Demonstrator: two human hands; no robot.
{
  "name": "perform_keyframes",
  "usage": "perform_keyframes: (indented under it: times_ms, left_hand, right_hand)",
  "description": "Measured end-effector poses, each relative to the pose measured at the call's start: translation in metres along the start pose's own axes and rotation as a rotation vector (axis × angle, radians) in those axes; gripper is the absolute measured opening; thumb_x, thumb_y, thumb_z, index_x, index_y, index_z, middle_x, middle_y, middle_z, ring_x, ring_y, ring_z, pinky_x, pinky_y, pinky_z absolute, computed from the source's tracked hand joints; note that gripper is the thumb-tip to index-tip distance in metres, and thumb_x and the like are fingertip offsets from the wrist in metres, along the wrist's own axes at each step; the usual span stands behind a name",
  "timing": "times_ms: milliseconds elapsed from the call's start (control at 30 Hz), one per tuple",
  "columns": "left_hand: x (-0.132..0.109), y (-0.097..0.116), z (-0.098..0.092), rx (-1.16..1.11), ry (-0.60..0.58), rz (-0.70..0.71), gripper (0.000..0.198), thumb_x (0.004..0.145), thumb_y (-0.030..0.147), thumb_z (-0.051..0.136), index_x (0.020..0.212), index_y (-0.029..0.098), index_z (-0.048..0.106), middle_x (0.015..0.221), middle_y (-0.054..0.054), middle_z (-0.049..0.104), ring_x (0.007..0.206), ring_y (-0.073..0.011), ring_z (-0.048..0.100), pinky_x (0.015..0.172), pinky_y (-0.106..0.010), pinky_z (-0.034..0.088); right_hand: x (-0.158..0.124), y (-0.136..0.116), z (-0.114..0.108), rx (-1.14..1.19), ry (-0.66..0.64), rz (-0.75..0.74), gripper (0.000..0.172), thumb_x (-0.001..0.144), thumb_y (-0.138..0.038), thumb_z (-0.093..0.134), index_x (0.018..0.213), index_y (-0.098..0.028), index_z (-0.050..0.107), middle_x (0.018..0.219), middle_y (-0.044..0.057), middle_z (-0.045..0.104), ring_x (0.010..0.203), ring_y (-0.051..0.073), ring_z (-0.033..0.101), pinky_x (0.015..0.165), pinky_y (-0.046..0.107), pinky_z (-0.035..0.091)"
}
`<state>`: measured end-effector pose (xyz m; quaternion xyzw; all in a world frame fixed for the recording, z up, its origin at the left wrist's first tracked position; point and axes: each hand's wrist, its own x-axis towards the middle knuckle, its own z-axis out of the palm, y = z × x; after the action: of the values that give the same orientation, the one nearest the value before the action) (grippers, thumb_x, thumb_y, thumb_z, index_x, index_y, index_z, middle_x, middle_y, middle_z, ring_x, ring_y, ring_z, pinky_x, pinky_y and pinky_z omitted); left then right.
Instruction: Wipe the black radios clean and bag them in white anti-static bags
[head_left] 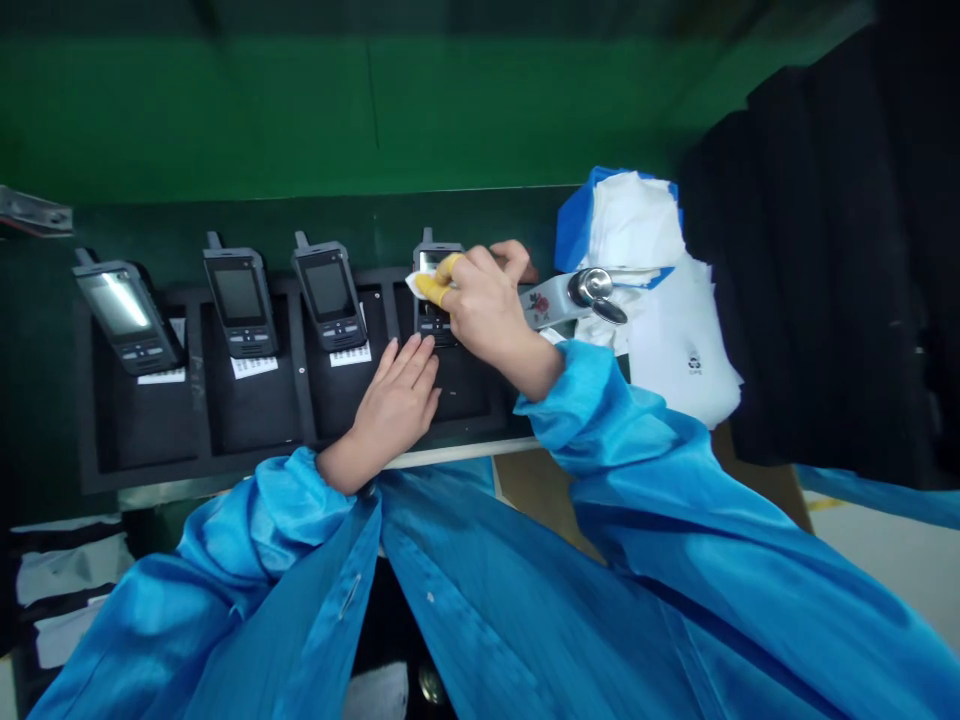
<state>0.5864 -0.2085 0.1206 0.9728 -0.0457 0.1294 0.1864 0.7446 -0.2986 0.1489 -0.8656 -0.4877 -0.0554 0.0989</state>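
Yellow finger cots cover fingers of my right hand (480,295), which is closed on a small white wipe (417,285). It presses the wipe at the screen of a handheld radio with a stub antenna (437,325), partly hidden under my fingers. My left hand (397,395) lies flat, fingers stretched, its fingertips by the lower end of that radio. To the left, three more such radios, a near one (328,290), a middle one (240,300) and a far one (127,315), rest in compartments of a black foam tray (304,370).
Right of the tray stands a blue box of white wipes (577,225), beside a dispenser bottle with a metal top (555,302) and a white bag (675,345). Black foam trays (810,270) are stacked at the right. A green panel (360,120) rises behind.
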Motion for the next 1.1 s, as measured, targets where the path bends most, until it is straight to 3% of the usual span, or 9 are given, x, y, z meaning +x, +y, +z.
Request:
perform_keyframes:
  times_ms: [167,367,433,600,733,867,1100]
  left_hand:
    - [0.0,0.001,0.0,-0.005,0.013,-0.006,0.034,0.092,0.017,0.045,0.118,0.003,0.064,0.133,-0.023,0.06,0.13,-0.0328,0.053,0.113,-0.059,0.037]
    - [-0.001,0.002,-0.002,0.01,0.016,-0.002,0.035,0.092,0.017,0.045,0.117,0.002,0.064,0.132,-0.024,0.059,0.129,-0.0348,0.054,0.113,-0.064,0.034]
    - [0.0,0.001,-0.001,0.0,-0.001,-0.011,0.035,0.092,0.017,0.045,0.117,0.002,0.064,0.134,-0.024,0.058,0.129,-0.0348,0.053,0.113,-0.064,0.033]
    - [0.002,0.001,0.0,-0.003,0.009,0.007,0.035,0.092,0.017,0.044,0.115,0.001,0.065,0.132,-0.025,0.059,0.129,-0.0346,0.054,0.113,-0.062,0.035]
    - [-0.005,0.001,-0.008,-0.009,0.048,-0.009,0.032,0.094,0.018,0.043,0.11,0.006,0.068,0.129,-0.021,0.063,0.127,-0.0329,0.056,0.113,-0.063,0.033]
    - [-0.024,-0.008,-0.026,0.022,0.093,-0.083,0.034,0.097,0.024,0.042,0.109,0.01,0.069,0.128,-0.019,0.065,0.126,-0.0326,0.057,0.113,-0.065,0.031]
    - [-0.049,-0.026,-0.045,0.128,-0.024,-0.282,0.052,0.095,0.038,0.048,0.132,0.003,0.055,0.141,-0.022,0.053,0.134,-0.0384,0.048,0.114,-0.067,0.027]
  right_hand:
    - [-0.036,-0.006,0.003,-0.017,-0.063,-0.088,0.037,0.093,-0.013,0.039,0.098,-0.025,0.073,0.102,0.004,0.064,0.099,0.021,0.044,0.094,0.047,0.018]
    - [-0.007,0.018,0.001,0.01,0.038,0.17,0.039,0.096,-0.018,0.033,0.107,-0.026,0.07,0.11,0.006,0.059,0.106,0.025,0.045,0.093,0.05,0.017]
    - [-0.007,0.021,0.004,0.031,0.043,0.193,0.038,0.095,-0.018,0.034,0.105,-0.026,0.07,0.109,0.006,0.059,0.106,0.025,0.046,0.093,0.05,0.017]
    - [-0.052,0.005,0.012,0.112,-0.021,0.117,0.042,0.089,-0.009,0.038,0.096,-0.028,0.074,0.099,0.003,0.065,0.098,0.02,0.05,0.092,0.046,0.018]
    - [-0.075,-0.004,0.004,0.131,-0.054,0.083,0.044,0.082,-0.002,0.043,0.095,-0.029,0.075,0.097,0.003,0.066,0.094,0.017,0.052,0.09,0.043,0.019]
    - [-0.047,-0.01,-0.008,0.124,0.06,0.105,0.044,0.084,-0.007,0.044,0.104,-0.032,0.073,0.1,0.003,0.065,0.098,0.019,0.051,0.089,0.043,0.019]
    - [0.057,-0.057,0.002,0.134,0.067,-0.04,0.041,0.091,-0.015,0.036,0.116,-0.029,0.066,0.106,0.006,0.061,0.102,0.024,0.046,0.093,0.048,0.02]
